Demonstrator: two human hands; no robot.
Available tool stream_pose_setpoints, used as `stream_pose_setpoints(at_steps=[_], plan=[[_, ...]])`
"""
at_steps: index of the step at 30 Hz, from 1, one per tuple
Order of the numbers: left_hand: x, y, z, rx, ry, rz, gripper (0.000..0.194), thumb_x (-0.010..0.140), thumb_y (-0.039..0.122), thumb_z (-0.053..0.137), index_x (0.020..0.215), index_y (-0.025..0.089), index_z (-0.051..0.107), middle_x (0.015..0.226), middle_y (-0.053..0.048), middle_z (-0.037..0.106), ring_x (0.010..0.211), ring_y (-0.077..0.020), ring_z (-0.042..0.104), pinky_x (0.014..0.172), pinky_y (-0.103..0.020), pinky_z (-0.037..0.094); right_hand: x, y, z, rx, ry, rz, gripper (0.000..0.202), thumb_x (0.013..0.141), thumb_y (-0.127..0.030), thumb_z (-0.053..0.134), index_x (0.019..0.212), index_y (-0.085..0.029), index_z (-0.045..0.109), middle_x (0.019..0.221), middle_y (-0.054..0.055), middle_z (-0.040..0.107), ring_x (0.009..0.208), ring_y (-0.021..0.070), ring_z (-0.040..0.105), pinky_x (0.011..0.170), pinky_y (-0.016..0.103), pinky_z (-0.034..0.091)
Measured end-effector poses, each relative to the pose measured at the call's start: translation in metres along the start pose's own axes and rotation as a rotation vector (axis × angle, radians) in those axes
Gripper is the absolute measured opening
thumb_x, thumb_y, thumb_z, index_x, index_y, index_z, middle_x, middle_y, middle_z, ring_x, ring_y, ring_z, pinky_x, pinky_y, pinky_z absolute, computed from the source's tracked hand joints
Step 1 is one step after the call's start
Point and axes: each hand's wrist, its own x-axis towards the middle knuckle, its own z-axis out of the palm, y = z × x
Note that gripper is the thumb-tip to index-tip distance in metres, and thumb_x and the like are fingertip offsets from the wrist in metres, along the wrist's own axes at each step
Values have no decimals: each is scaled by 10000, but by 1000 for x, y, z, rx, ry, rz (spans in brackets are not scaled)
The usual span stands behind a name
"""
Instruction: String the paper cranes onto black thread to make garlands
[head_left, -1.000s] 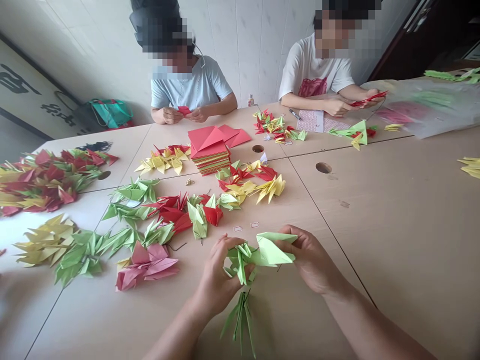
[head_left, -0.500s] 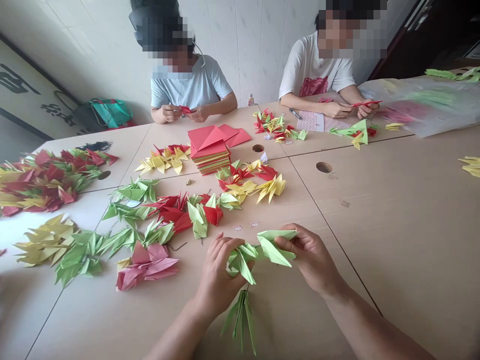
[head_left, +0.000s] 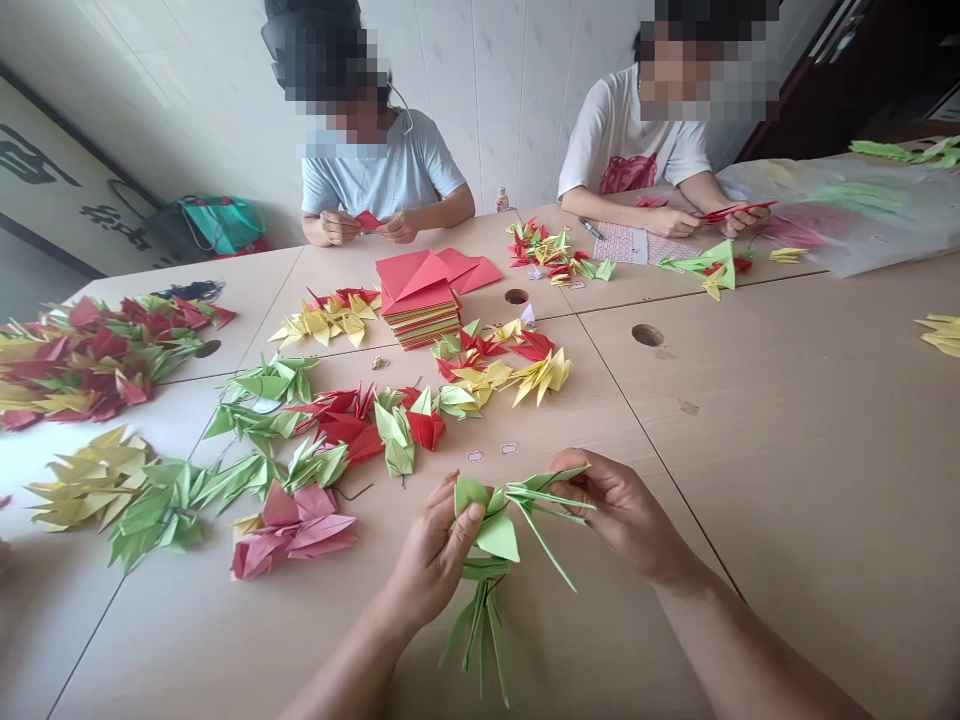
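Note:
My left hand (head_left: 439, 550) pinches a light green folded-paper flower (head_left: 495, 525), its thumb lying across the front of the petals. Just to the right, my right hand (head_left: 619, 510) grips the edge of a second green paper flower (head_left: 547, 500), whose narrow points spread down and left. The two flowers meet between my hands. Below my left hand hangs a further green paper bunch (head_left: 484, 625), tied at its top with dark thread; whether it joins the upper flowers is hard to see.
Red, green and yellow folded flowers (head_left: 352, 420) lie in rows beyond my left hand, with a pink one (head_left: 296, 535) nearer. A heap (head_left: 90, 355) fills the far left. Behind stands a stack of paper squares (head_left: 420, 310). Two people fold red paper across the table (head_left: 787, 420).
The green flower in my right hand has turned, its points now fanning downward. My left thumb has come round onto the front of its flower. Across the table, the people's red papers have shifted slightly.

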Motion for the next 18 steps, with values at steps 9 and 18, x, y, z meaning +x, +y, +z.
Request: stream_pose_setpoints(at_steps=[9,18], plan=[[3,6,-1,-5,-43,-4,422,986,379,275,662,205,483,720,-26,573,731,-180,554,974,-397,436,-5,0,-1,-164,-161,-48,203,938,-365,511,826,-214,587,739,0,520,652,133,455,581,257,383],[2,5,2,-44,-139,58,463,994,358,230,698,201,551,716,-30,600,770,-178,591,1085,-441,354,-2,12,13,-324,-163,-129,111,900,-250,577,802,-210,610,778,-3,531,703,127,514,635,239,418]])
